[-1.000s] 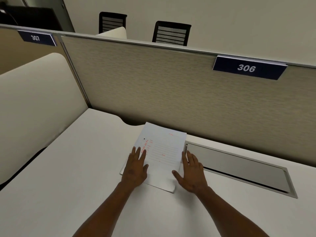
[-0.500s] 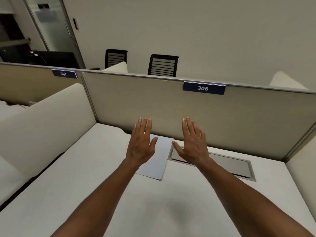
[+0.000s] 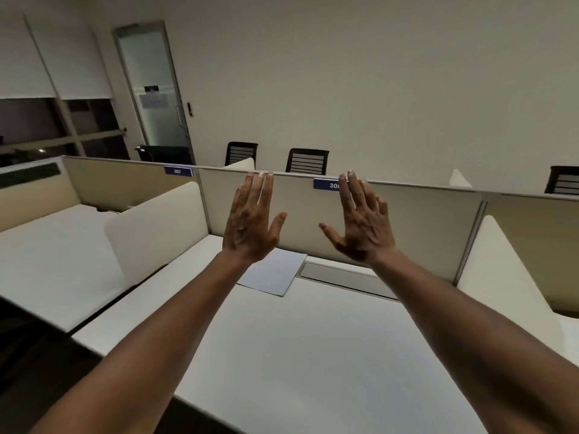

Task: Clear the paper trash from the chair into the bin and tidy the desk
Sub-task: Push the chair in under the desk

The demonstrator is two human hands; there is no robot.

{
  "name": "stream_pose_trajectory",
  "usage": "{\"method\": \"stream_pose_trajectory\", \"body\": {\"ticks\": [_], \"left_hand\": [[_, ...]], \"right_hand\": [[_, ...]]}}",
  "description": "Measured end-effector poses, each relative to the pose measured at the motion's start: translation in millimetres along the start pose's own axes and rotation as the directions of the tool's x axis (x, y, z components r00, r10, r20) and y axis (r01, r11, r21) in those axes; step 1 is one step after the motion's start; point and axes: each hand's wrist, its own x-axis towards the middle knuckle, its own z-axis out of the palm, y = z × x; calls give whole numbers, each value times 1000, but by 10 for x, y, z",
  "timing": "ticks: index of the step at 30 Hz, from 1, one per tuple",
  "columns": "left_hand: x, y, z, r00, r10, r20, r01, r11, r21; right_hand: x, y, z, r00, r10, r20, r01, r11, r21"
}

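**White paper squared away at the back of the desk, both my hands lifted clear**

White is the main colour: a pale desk (image 3: 313,355) runs away from me to a beige divider panel (image 3: 297,220) carrying a small blue number plate (image 3: 326,184), partly hidden behind my right hand.

My left hand (image 3: 250,227) and right hand (image 3: 363,227) are both raised in the air in front of the divider, backs toward me. The fingers (image 3: 264,189) of each hand are spread wide and straight, thumbs angled inward toward one another. They hold nothing and touch nothing. I judge they are lifted this way to show that the sheet has been let go.

A sheet of paper (image 3: 275,274) lies flat on the desk, near the divider, below and between my wrists. My left wrist hides one corner. It sits just beside a long grey cable hatch (image 3: 341,275) set into the desk, close to it; I cannot tell whether the edges touch. That far spot looks chosen to keep the working surface free.

The sheet's long axis runs from the near edge toward the divider, leaning a little to the right as it goes away. Its short edges face me and the panel. Any print is too faint to read.

No chair seat with trash and no bin are in view; only dark chair backs (image 3: 307,161) show beyond the divider.
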Motion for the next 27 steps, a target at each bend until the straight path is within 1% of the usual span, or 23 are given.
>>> {"method": "stream_pose_trajectory", "body": {"ticks": [2,5,7,13,20,24,27], "left_hand": [[-84,215,-339,1000,7,-28,-7,1000,5],[-203,462,-763,999,33,-28,-32,999,30],[-231,557,-1000,998,51,-21,-50,998,47],[-181,758,-1588,994,81,-70,-76,994,74],[-170,713,-2180,987,110,-119,-100,991,90],[-358,586,-2501,982,138,-130,-127,988,90],[-626,474,-2776,980,133,-150,-123,989,78]], "right_hand": [[-109,-17,-327,1000,4,-24,-3,1000,21],[-225,-50,-739,997,42,-64,-39,998,52],[-282,-84,-963,995,62,-74,-57,996,72],[-347,-207,-1511,989,75,-126,-63,994,93],[-424,-531,-2057,986,73,-148,-61,995,83],[-594,-806,-2298,986,60,-157,-51,997,56],[-810,-1109,-2473,985,65,-161,-60,998,33]]}}
